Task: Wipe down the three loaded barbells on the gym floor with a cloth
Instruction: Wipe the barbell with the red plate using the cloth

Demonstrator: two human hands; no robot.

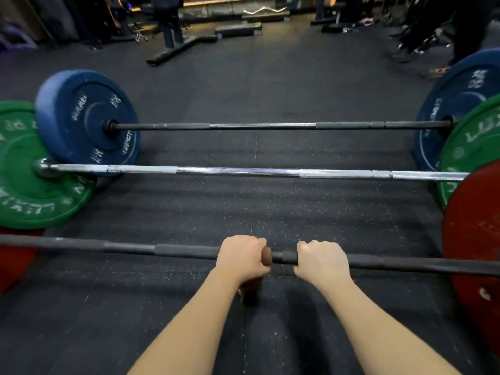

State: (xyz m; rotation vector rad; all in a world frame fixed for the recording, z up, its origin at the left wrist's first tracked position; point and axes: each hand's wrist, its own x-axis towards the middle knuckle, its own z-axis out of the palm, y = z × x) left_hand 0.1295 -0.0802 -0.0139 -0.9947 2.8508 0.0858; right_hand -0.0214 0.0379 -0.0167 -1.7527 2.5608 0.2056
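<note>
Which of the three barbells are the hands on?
The nearest barbell, the only red-plated one; left hand and right hand grip its shaft.

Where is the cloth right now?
In the head view, the brown cloth sits on the nearest barbell near its middle, gripped under the left hand, with the right hand just beside it.

Three barbells lie parallel on the floor (257, 212). Left hand (242, 257) grips the nearest bar (162, 250) through a brown cloth (266, 256); right hand (322, 259) grips the same bar just beside it — red plates (476, 239) at both ends.
</note>
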